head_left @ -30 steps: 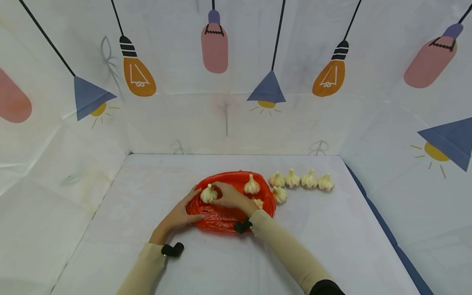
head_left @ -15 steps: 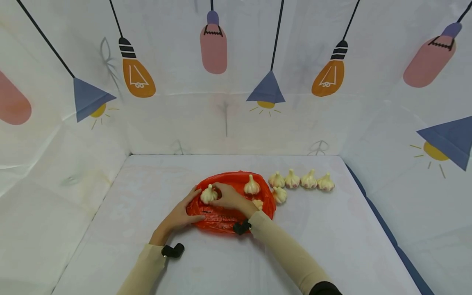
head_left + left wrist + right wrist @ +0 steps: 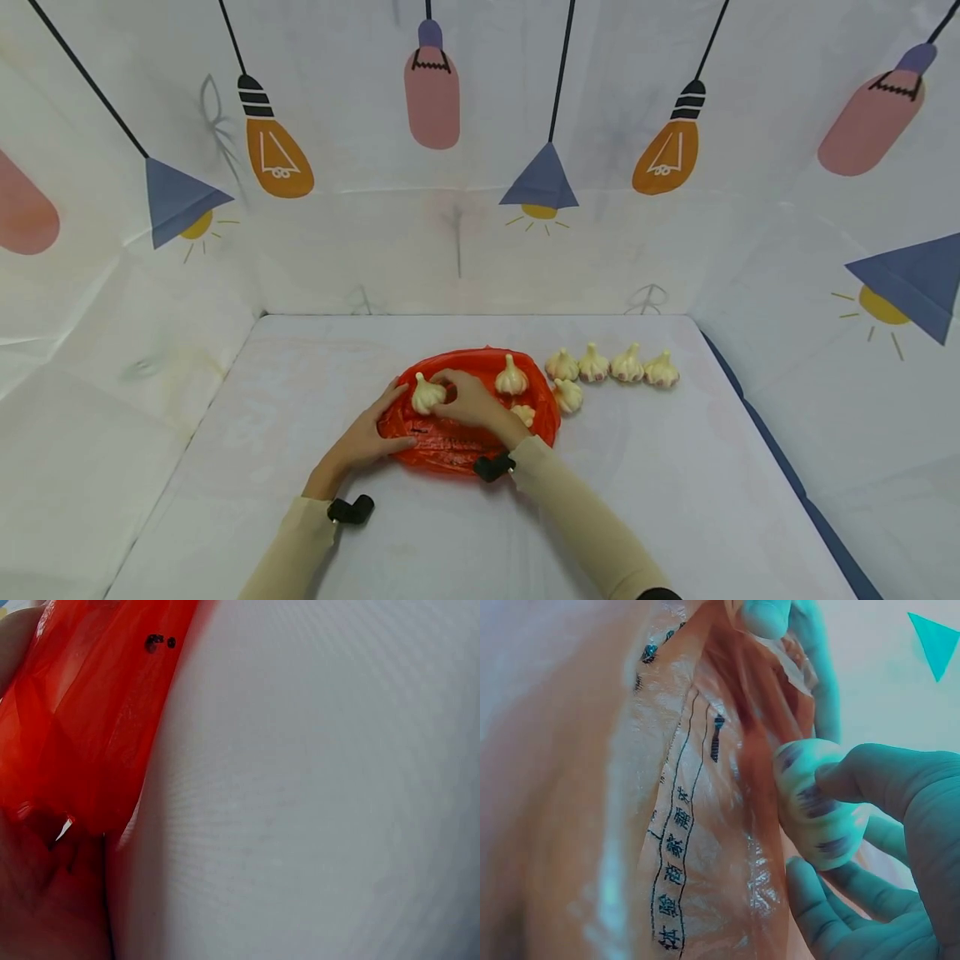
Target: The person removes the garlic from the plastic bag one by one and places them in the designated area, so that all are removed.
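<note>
A red plastic bag lies spread on the table, with black print seen close up in the right wrist view. My left hand holds the bag's left end, thumb at the near side and fingers at the far side. Over that end, my right hand pinches a garlic bulb between thumb and fingers. Its root side, with purplish patches, faces the right wrist camera. Another garlic bulb stands on the bag farther right. A third bulb is partly hidden behind my right wrist.
To the right of the bag, several garlic bulbs stand in a row on the white table. One single bulb sits in front of the row's left end, close by the bag's edge. White sheets with printed lamps surround the table.
The garlic bulb in my right hand has shifted slightly up and to the right. My left hand stays on the bag, and the other bulbs keep their places.
</note>
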Demonstrator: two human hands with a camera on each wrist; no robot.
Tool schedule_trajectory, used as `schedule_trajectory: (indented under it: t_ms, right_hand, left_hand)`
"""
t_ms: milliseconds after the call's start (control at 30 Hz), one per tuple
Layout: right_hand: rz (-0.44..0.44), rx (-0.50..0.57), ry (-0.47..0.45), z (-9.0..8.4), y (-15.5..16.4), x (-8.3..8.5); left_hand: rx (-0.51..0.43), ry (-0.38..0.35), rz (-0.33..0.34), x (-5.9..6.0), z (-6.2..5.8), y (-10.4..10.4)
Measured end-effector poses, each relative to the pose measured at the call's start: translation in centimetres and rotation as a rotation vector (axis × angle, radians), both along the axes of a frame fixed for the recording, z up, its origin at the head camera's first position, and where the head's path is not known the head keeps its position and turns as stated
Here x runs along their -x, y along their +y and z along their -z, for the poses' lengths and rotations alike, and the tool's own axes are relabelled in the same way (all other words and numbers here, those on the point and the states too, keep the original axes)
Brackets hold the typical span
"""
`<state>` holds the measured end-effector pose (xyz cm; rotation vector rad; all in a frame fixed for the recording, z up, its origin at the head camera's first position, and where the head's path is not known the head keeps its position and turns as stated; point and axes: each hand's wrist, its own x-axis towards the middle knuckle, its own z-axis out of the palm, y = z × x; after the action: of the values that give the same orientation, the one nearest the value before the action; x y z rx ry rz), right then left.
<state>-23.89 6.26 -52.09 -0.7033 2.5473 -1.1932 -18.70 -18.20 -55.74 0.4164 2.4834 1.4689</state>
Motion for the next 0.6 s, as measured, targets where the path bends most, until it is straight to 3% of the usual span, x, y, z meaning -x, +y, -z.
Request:
schedule_trajectory:
  t_ms: [267, 600]
  right_hand:
    - [0.049, 0.045, 0.038, -0.6, 0.6, -0.6]
    - [0.079, 0.118, 0.085, -2.8, 2.5, -1.6]
  left_hand:
    - [-0.009, 0.006, 0.004, 0.0, 0.1, -0.1]
    - [-0.008, -0.005, 0.002, 0.0, 0.0, -0.1]
